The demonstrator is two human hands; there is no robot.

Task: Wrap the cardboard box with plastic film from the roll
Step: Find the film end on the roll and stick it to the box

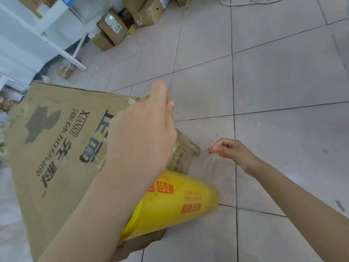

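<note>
Though faint, film (213,163) between right fingers (211,149)

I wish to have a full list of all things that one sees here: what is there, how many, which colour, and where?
cardboard box: one, brown with dark print, on the floor at the left.
film roll: one, yellow with red print, against the cardboard box, under the left forearm.
plastic film: one sheet, clear, between the film roll and the right hand.
smaller boxes: several, brown, far end by the shelf.
shelf: one, white, top left.
cable: one, white, top right.
floor: grey tiles.
left hand: one, over the cardboard box's far corner; grip hidden.
right hand: one, at the right, pinches the plastic film.
</note>
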